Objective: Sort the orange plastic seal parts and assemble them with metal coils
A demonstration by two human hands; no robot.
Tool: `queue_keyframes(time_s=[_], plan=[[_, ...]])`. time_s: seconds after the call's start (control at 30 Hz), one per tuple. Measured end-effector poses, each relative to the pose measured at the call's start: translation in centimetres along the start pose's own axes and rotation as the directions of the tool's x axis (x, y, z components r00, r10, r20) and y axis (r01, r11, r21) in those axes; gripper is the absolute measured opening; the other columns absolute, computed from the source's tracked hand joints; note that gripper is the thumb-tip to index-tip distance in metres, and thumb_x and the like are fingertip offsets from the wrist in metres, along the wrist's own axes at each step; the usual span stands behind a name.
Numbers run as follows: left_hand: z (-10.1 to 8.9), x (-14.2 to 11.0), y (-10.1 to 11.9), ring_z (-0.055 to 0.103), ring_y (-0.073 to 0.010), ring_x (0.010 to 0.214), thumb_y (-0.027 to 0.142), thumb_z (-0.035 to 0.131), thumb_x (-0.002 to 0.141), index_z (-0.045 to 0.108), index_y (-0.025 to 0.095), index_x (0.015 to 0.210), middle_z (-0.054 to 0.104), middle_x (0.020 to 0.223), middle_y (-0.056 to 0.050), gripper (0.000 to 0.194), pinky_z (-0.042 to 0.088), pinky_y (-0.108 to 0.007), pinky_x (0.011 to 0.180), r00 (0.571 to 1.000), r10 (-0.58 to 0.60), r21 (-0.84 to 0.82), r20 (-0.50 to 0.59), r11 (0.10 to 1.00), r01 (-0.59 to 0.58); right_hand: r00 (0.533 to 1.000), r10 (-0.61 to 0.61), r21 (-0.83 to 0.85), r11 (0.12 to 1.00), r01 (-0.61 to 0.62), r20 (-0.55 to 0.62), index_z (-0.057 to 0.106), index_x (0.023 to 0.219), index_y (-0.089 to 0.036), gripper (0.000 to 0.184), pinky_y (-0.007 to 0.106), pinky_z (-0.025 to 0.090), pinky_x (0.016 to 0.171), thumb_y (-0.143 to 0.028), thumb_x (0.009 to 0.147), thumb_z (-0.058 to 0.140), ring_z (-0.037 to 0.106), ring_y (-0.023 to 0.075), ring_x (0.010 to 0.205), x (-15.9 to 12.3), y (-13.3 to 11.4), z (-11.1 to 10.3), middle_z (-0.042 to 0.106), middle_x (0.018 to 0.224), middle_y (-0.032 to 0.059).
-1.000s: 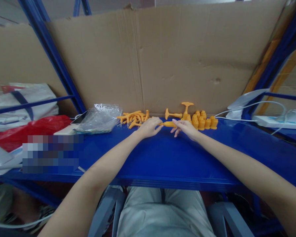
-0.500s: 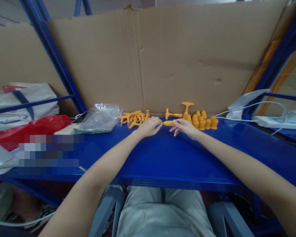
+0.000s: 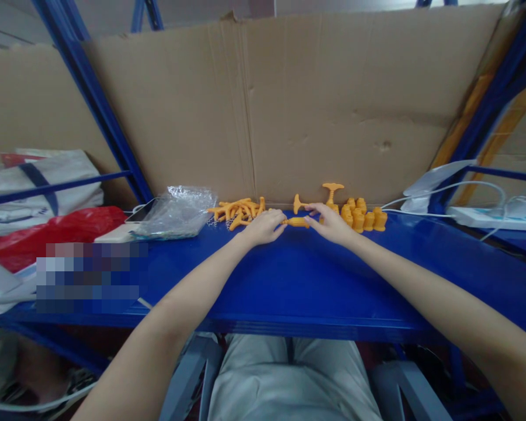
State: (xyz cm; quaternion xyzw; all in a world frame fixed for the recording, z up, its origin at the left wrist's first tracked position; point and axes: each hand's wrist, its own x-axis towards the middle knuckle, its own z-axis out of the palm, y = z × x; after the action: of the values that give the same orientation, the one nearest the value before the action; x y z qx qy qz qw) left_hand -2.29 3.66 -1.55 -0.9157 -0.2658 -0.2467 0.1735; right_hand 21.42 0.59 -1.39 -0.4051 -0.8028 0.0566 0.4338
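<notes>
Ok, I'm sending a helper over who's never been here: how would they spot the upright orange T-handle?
Find the blue table and follow it back to the brown cardboard. Just beyond the person's right hand is the orange T-handle. Unlike the lying T-handle to its left, it stands upright, bar on top.

The blue shelf (image 3: 284, 280) bears orange handles (image 3: 237, 208), orange cylinders (image 3: 358, 220) — and a plastic bag (image 3: 175, 215).

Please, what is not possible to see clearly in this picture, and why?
All in the head view:
The yellow piece, left end: hidden by the left hand.
Red plastic: cut off by the left edge.
Clear bag: contents obscured by shiny creases.
</notes>
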Motion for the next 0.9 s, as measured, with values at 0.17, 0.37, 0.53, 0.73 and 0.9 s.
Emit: queue_keyframes(time_s=[0.17, 0.37, 0.53, 0.73, 0.9], plan=[[-0.3, 0.3, 0.6, 0.063, -0.0231, 0.091, 0.025, 0.044, 0.096, 0.063, 0.017, 0.098, 0.065, 0.095, -0.01, 0.021, 0.051, -0.038, 0.082, 0.999, 0.012, 0.036, 0.037, 0.999, -0.013, 0.972, -0.111, -0.404, 0.895, 0.188, 0.206, 0.069, 0.111, -0.016, 0.027, 0.043, 0.044, 0.094, -0.033, 0.092, 0.058, 0.061, 0.0292, 0.111, 1.1, -3.0, 0.4, 0.069, 0.113, 0.0146], [-0.4, 0.3, 0.6, 0.061, -0.0247, 0.095, 0.02, 0.041, 0.095, 0.065, 0.016, 0.098, 0.064, 0.1, -0.012, 0.024, 0.05, -0.039, 0.084, 0.998, 0.011, 0.055, 0.058, 0.998, -0.014, 0.932, -0.014, -0.623, 0.74, 0.253, 0.362, 0.073, 0.1, -0.012, 0.024, 0.042, 0.041, 0.09, -0.026, 0.092, 0.054, 0.059, 0.0311, 0.108, 2.3, -5.5, 1.8, 0.068, 0.104, 0.0169], [-0.9, 0.1, -0.1, 0.054, -0.029, 0.119, 0.017, 0.045, 0.092, 0.062, 0.019, 0.118, 0.061, 0.127, -0.014, 0.03, 0.042, -0.048, 0.1, 0.986, -0.072, 0.077, -0.15, 0.993, 0.084, 0.969, 0.075, -0.612, 0.786, 0.089, 0.237, 0.074, 0.099, -0.014, 0.022, 0.036, 0.046, 0.081, -0.024, 0.088, 0.057, 0.064, 0.0269, 0.097, 4.5, -4.0, 2.0, 0.068, 0.102, 0.0152], [-1.6, -1.1, -1.9, 0.055, -0.0281, 0.121, 0.017, 0.046, 0.091, 0.066, 0.017, 0.109, 0.061, 0.13, -0.014, 0.027, 0.044, -0.045, 0.102, 0.97, -0.238, 0.126, -0.045, 0.962, 0.242, 0.952, 0.299, -0.343, 0.889, -0.303, -0.067, 0.075, 0.09, -0.015, 0.015, 0.026, 0.05, 0.075, -0.021, 0.081, 0.065, 0.068, 0.0196, 0.083, 9.1, 0.2, 0.7, 0.073, 0.087, 0.0068], [-0.8, -2.0, -3.6, 0.056, -0.0271, 0.123, 0.019, 0.049, 0.089, 0.068, 0.019, 0.115, 0.063, 0.129, -0.012, 0.032, 0.046, -0.045, 0.104, 0.906, -0.359, 0.183, 0.224, 0.929, 0.322, 0.861, 0.493, -0.133, 0.852, -0.507, -0.126, 0.074, 0.088, -0.014, 0.013, 0.023, 0.051, 0.065, -0.023, 0.083, 0.067, 0.069, 0.0152, 0.066, 11.1, 2.2, 1.4, 0.073, 0.076, 0.0049]])
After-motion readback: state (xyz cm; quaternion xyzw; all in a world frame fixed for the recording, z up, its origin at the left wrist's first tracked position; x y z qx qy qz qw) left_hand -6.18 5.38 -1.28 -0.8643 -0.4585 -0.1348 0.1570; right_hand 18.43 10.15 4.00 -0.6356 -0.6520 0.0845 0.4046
